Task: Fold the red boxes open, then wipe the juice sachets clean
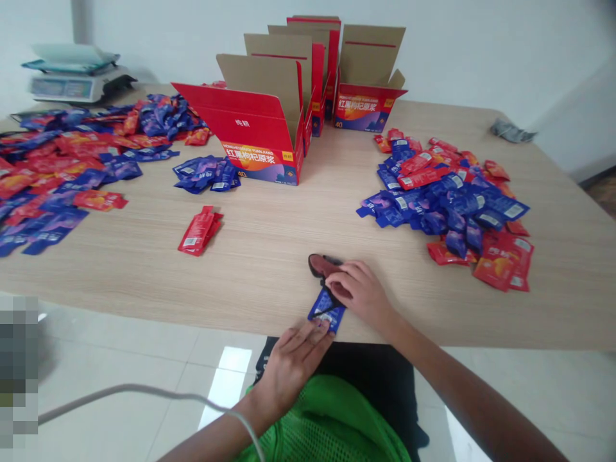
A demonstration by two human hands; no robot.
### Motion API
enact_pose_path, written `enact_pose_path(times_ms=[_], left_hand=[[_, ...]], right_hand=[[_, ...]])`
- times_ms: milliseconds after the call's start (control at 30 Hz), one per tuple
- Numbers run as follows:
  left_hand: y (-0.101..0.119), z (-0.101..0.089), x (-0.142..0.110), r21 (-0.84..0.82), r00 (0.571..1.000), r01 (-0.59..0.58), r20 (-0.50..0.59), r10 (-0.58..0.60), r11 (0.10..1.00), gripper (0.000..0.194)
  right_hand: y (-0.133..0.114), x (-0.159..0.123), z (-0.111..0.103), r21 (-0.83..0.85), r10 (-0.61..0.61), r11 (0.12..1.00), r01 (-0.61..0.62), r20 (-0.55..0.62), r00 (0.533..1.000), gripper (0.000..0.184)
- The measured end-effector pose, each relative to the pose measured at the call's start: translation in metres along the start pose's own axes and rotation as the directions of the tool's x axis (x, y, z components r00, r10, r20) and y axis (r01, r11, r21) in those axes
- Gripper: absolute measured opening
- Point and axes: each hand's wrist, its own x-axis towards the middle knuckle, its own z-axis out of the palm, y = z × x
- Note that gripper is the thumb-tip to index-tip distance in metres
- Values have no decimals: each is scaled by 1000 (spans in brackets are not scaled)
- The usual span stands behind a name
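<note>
A blue sachet (328, 307) lies at the table's near edge, in front of my body. My left hand (293, 362) rests on its lower end with the fingers stretched out flat. My right hand (360, 292) is closed round a pair of dark scissors (318, 264) with black and reddish-brown handles. The dark blades lie over the sachet; whether they cut into it I cannot tell. Part of the handles is hidden by my right fingers.
Mixed red and blue sachets (443, 192) are heaped at the right, with another spread (62, 154) at the left. Small piles of blue sachets (206, 173) and red sachets (198, 232) lie between. Open red boxes (262, 163) and a scale (72, 83) stand behind. A grey cable (144, 388) crosses my left arm.
</note>
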Motion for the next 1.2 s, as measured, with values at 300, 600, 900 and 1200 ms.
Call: enact_pose_path(times_ms=[300, 600, 900, 1200], left_hand=[[1, 4, -2, -10, 1000, 14, -11, -14, 1000, 39], [4, 9, -4, -122, 996, 69, -45, -75, 990, 31], [2, -1, 2, -24, 999, 34, 10, -34, 999, 41], [4, 0, 1, -44, 999, 42, -13, -43, 998, 38]], right_hand=[[26, 34, -40, -57, 137, 984, -168, -360, 923, 13], [-63, -14, -9, 141, -97, 985, 99, -17, 995, 14], [-14, 0, 1, 26, -67, 997, 67, -24, 997, 13], [34, 22, -7, -204, -23, 979, 14, -39, 999, 13]])
